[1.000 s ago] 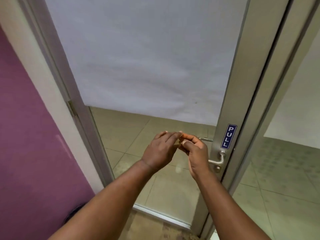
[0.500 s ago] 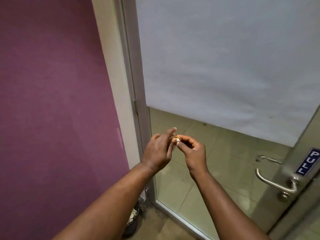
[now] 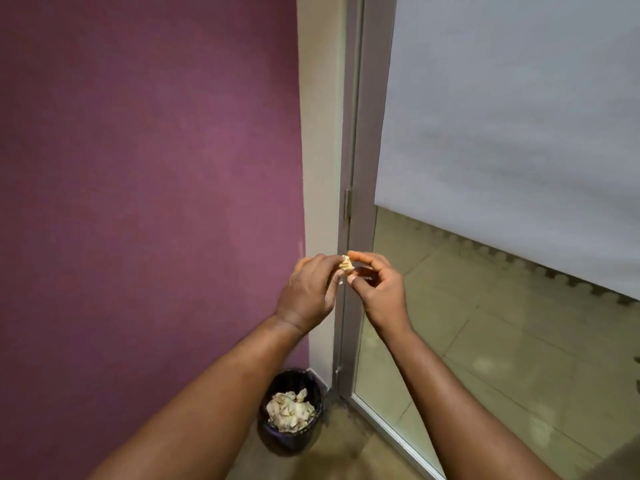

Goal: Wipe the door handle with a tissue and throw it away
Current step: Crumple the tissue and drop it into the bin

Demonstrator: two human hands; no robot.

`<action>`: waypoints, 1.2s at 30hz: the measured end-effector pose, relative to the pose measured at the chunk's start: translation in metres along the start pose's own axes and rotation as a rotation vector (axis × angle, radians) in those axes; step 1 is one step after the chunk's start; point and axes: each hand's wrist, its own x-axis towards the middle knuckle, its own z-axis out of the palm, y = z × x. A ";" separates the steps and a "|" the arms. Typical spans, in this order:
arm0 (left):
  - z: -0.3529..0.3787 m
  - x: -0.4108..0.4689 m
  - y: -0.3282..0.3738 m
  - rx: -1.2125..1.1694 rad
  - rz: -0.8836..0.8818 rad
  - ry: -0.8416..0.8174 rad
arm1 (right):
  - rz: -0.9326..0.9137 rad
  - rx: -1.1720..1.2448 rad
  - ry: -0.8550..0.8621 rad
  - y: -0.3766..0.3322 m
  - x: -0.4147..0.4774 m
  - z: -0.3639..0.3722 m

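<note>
A small crumpled tissue [image 3: 346,263] is pinched between the fingertips of both hands at chest height. My left hand [image 3: 308,292] grips its left side and my right hand [image 3: 377,289] holds its right side between thumb and forefinger. Below and slightly left of my hands, a black mesh bin [image 3: 294,441] stands on the floor in the corner, filled with several crumpled tissues [image 3: 289,410]. The door handle is out of view.
A purple wall [image 3: 149,202] fills the left side. The grey door frame with a hinge [image 3: 348,202] runs down the middle. The glass door with a frosted panel [image 3: 519,116] is on the right, tiled floor visible through it.
My view has swung left, away from the door handle, which has left the frame. The bin has come fully into sight. Both hands stay together on the tissue.
</note>
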 end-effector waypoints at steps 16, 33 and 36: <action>0.004 -0.082 -0.118 0.208 -0.242 -0.235 | 0.053 -0.330 -0.231 0.133 0.008 0.073; 0.123 -0.181 -0.245 0.242 -0.492 -0.576 | 0.353 -0.629 -0.403 0.357 -0.018 0.131; 0.145 -0.191 -0.268 0.253 -0.484 -0.577 | 0.407 -0.649 -0.423 0.389 -0.019 0.139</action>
